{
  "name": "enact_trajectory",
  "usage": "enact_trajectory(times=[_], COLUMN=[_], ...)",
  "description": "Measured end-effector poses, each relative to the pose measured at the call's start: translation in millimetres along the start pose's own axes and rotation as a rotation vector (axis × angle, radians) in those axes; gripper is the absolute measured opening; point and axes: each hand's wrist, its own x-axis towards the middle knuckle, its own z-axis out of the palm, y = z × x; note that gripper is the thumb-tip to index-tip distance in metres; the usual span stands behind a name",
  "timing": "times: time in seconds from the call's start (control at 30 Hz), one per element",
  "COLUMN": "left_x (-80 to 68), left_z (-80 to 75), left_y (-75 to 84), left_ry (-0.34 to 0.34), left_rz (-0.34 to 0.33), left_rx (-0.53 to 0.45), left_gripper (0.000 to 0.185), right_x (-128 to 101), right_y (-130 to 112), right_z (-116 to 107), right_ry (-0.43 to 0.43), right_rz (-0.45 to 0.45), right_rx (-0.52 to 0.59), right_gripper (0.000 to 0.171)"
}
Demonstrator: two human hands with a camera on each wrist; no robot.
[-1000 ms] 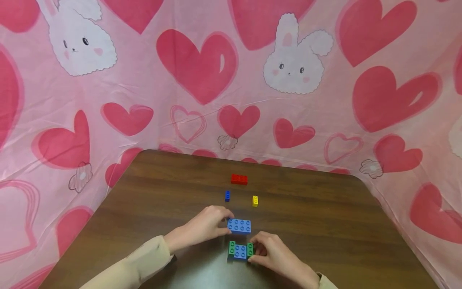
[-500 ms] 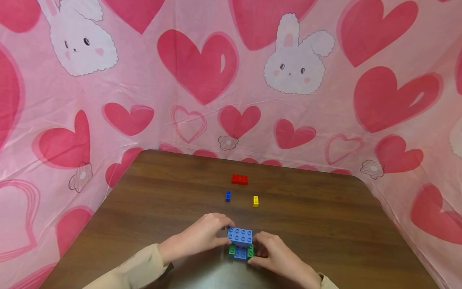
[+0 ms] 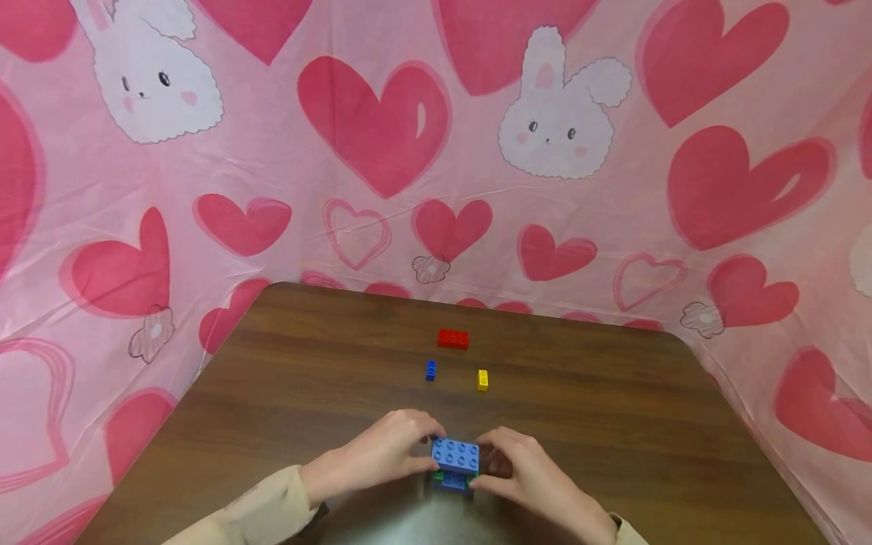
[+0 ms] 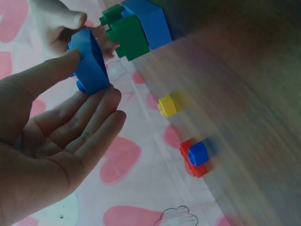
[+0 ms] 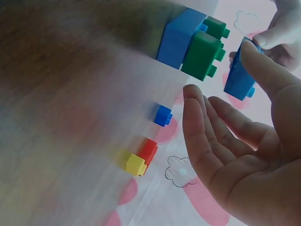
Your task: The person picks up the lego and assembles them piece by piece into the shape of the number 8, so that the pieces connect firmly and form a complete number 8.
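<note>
One light blue eight-stud brick (image 3: 456, 456) is held just above a small assembly (image 3: 453, 479) of one blue brick flanked by two green bricks, which sits on the brown surface (image 3: 286, 378) near its front edge. In the wrist views the held brick (image 4: 89, 61) is visibly apart from the assembly (image 4: 136, 28), not yet seated on it. The left hand (image 3: 384, 454) pinches the brick's left end between thumb and fingers; the left wrist view shows the thumb on one face and the fingers (image 4: 101, 106) under the other. The right hand (image 3: 521, 469) grips the brick's right end, with its thumb on the brick (image 5: 240, 70) in the right wrist view and its other fingers (image 5: 207, 122) stretched out beside it.

Beyond the hands lie three loose bricks, one of each colour: a small blue brick (image 3: 431, 370), a small yellow brick (image 3: 482, 379) to its right, and a longer red brick (image 3: 453, 338) further back, between the two and nearer the far edge. All three are well apart from the hands. Open surface stretches to the left and right of the hands out to the side edges. A pink cloth (image 3: 613, 189) with hearts and two full rabbit faces hangs around the far and side edges.
</note>
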Motion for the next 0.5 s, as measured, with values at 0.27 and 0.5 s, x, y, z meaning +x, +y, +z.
enact_trajectory(times=[0.27,0.5], left_x=[2.4,3.1], left_z=[3.4,5.4], left_y=[-0.3,-0.8], left_ry=[-0.037,-0.047], left_rz=[-0.012,-0.01], left_rx=[-0.028,-0.041], left_gripper=[0.027,0.028], right_x=[-1.5,-2.2], right_y=[-2.7,-2.6], right_z=[-0.5,-0.6], right_ry=[-0.012,-0.024], right_rz=[0.012,0.009], right_rx=[-0.008,-0.009], right_gripper=[0.035,0.03])
